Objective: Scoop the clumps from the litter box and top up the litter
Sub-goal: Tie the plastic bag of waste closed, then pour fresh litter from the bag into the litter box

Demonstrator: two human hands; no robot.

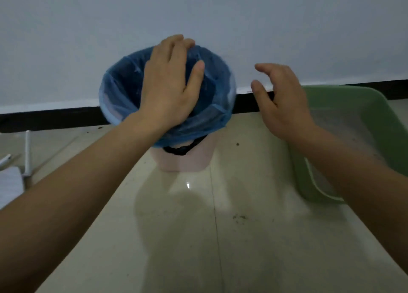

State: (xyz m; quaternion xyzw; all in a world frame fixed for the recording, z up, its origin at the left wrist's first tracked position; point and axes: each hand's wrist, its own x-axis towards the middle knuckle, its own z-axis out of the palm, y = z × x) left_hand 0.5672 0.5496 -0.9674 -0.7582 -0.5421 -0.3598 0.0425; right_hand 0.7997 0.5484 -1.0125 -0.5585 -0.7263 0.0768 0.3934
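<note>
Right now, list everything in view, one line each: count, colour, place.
bin: one, pink, on the floor by the wall, centre.
bag: one, blue, lining the bin.
litter box: one, green, on the floor right of the bin.
crumbs: several, dark, scattered on the floor.
white rods: about two, far left; too dim to identify.
left hand: one, spread over the bag's mouth.
right hand: one, in the air between bin and litter box, holding nothing.
</note>
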